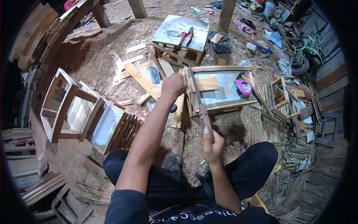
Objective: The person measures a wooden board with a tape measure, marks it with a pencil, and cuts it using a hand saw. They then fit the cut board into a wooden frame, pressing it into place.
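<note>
My right hand [213,147] is wrapped round the brown wooden handle of a saw [197,93], thumb along its top. The saw's long, narrow blade points away from me and crosses a light wooden board [207,84]. Closed over that board, just left of the blade, is my left hand [174,86]; its fingertips are mostly hidden. The board lies across the left edge of a shallow wooden frame [223,108] with a pale panel inside. A pink tape measure [244,88] and a dark-handled tool [240,75] rest on the frame's right part.
Red-handled pliers [187,36] lie on a low table [164,30] ahead. Loose wood pieces [136,76] are scattered left of the frame. A slatted wooden piece [78,106] stands at the left, a smaller wooden frame [281,97] at the right. Sawdust and shavings cover the ground.
</note>
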`<state>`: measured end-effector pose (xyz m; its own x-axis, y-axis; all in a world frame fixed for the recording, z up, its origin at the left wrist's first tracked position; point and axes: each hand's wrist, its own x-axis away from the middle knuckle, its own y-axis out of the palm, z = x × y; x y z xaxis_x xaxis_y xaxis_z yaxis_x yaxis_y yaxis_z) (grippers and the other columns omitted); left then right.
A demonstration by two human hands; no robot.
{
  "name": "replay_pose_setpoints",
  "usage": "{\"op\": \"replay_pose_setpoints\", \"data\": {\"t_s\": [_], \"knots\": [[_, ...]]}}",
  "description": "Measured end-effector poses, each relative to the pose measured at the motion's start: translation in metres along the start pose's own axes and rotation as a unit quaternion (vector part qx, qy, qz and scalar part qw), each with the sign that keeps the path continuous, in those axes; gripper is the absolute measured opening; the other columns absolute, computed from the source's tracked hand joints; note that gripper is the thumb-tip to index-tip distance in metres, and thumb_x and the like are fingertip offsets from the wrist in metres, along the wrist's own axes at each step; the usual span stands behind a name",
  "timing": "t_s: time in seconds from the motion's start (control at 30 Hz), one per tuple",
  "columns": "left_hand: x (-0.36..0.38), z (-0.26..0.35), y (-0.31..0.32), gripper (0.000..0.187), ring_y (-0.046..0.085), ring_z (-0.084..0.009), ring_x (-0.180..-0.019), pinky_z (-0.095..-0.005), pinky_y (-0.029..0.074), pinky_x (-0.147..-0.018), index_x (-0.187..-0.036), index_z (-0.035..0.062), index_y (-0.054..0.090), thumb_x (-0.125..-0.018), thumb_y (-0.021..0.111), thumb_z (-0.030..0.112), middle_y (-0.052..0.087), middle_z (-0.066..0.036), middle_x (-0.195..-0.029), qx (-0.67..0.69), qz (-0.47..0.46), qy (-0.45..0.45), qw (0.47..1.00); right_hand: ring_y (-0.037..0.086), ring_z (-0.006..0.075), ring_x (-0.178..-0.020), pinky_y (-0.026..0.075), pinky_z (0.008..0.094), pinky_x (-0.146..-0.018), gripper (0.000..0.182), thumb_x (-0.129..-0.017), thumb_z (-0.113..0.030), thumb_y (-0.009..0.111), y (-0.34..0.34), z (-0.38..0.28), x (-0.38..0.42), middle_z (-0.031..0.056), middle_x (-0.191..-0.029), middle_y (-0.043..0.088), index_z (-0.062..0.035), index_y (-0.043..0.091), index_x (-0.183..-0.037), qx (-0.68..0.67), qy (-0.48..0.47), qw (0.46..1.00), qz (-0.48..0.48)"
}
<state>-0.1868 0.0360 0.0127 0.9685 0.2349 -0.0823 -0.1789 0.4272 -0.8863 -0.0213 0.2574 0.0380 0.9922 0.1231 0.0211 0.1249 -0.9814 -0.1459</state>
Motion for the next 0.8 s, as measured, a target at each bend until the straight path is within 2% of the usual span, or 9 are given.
{"op": "replay_pose_setpoints", "data": {"t_s": [0.17, 0.23, 0.4, 0.43, 0.47, 0.57, 0.63, 0.73, 0.8], "knots": [[-0.013, -0.009, 0.014, 0.055, 0.068, -0.044, -0.099, -0.0493, 0.053, -0.093, -0.091, -0.0013, 0.076, -0.096, 0.036, 0.036, 0.07, -0.029, -0.102, -0.016, -0.069, -0.037, 0.997, 0.041, 0.0044, -0.053, 0.031, 0.0263, -0.049, 0.045, -0.105, -0.032, 0.052, -0.002, 0.006, -0.001, -0.0034, -0.059, 0.047, -0.0035, 0.051, -0.069, 0.03, -0.011, 0.999, -0.018], [-0.017, -0.013, 0.01, 0.054, 0.068, -0.044, -0.099, -0.0493, 0.053, -0.092, -0.092, -0.0001, 0.076, -0.095, 0.037, 0.036, 0.07, -0.029, -0.101, -0.03, -0.073, -0.038, 0.996, 0.04, 0.0053, -0.051, 0.03, 0.0263, -0.047, 0.046, -0.105, -0.03, 0.052, -0.005, 0.007, -0.001, -0.0021, -0.059, 0.047, -0.0049, 0.049, -0.066, -0.034, 0.014, 0.999, -0.016], [-0.034, -0.023, 0.01, 0.051, 0.069, -0.0425, -0.098, -0.0494, 0.054, -0.09, -0.096, 0.0024, 0.076, -0.095, 0.037, 0.036, 0.071, -0.027, -0.103, -0.078, -0.121, 0.028, 0.989, 0.04, 0.0059, -0.049, 0.029, 0.0258, -0.046, 0.048, -0.105, -0.027, 0.049, -0.013, 0.003, 0.012, -0.002, -0.054, 0.046, -0.0054, 0.047, -0.062, 0.018, 0.021, 1.0, -0.001], [-0.026, -0.022, 0.008, 0.05, 0.07, -0.0426, -0.094, -0.05, 0.055, -0.086, -0.09, 0.0015, 0.075, -0.096, 0.037, 0.033, 0.072, -0.025, -0.099, -0.121, -0.099, 0.1, 0.983, 0.04, 0.0059, -0.048, 0.03, 0.0257, -0.046, 0.048, -0.104, -0.027, 0.049, -0.007, 0.004, 0.003, -0.0021, -0.054, 0.046, -0.0052, 0.047, -0.062, 0.024, 0.01, 1.0, 0.002], [-0.024, -0.02, 0.007, 0.05, 0.07, -0.0426, -0.094, -0.05, 0.055, -0.086, -0.09, 0.0015, 0.075, -0.096, 0.037, 0.033, 0.072, -0.025, -0.099, -0.122, -0.102, 0.098, 0.982, 0.04, 0.0059, -0.048, 0.03, 0.0256, -0.046, 0.048, -0.104, -0.027, 0.049, -0.004, 0.004, -0.003, -0.0021, -0.054, 0.045, -0.005, 0.047, -0.062, 0.03, -0.001, 1.0, 0.004], [-0.029, -0.017, 0.003, 0.046, 0.07, -0.0438, -0.088, -0.0512, 0.056, -0.08, -0.084, 0.0019, 0.072, -0.097, 0.037, 0.028, 0.072, -0.025, -0.093, -0.063, -0.093, 0.007, 0.994, 0.041, 0.0061, -0.049, 0.03, 0.0255, -0.047, 0.047, -0.104, -0.028, 0.049, -0.006, 0.01, -0.007, -0.0016, -0.056, 0.046, -0.0048, 0.047, -0.063, 0.02, 0.006, 1.0, -0.006], [-0.022, -0.018, 0.001, 0.041, 0.068, -0.0452, -0.084, -0.0529, 0.055, -0.078, -0.089, 0.0004, 0.069, -0.098, 0.039, 0.027, 0.071, -0.026, -0.088, -0.087, -0.081, 0.097, 0.988, 0.041, 0.006, -0.049, 0.03, 0.0254, -0.047, 0.047, -0.104, -0.028, 0.049, -0.009, 0.015, -0.002, -0.0013, -0.056, 0.046, -0.0049, 0.047, -0.064, 0.011, 0.011, 1.0, 0.0], [-0.017, 0.0, -0.002, 0.038, 0.068, -0.0461, -0.08, -0.0546, 0.054, -0.075, -0.101, -0.0026, 0.063, -0.098, 0.042, 0.029, 0.07, -0.027, -0.086, -0.016, -0.03, 0.054, 0.998, 0.039, 0.0061, -0.048, 0.03, 0.0251, -0.046, 0.043, -0.104, -0.026, 0.049, -0.009, 0.019, 0.007, -0.0017, -0.057, 0.043, -0.0061, 0.045, -0.066, -0.042, 0.026, 0.998, 0.028], [-0.017, 0.01, -0.003, 0.037, 0.065, -0.0463, -0.082, -0.0557, 0.05, -0.077, -0.096, -0.0008, 0.056, -0.094, 0.052, 0.036, 0.067, -0.026, -0.083, 0.047, -0.022, 0.075, 0.996, 0.036, 0.0062, -0.047, 0.029, 0.0249, -0.045, 0.041, -0.105, -0.025, 0.049, -0.008, 0.023, 0.02, -0.0023, -0.057, 0.039, -0.0075, 0.043, -0.068, -0.091, 0.04, 0.993, 0.065]]}}
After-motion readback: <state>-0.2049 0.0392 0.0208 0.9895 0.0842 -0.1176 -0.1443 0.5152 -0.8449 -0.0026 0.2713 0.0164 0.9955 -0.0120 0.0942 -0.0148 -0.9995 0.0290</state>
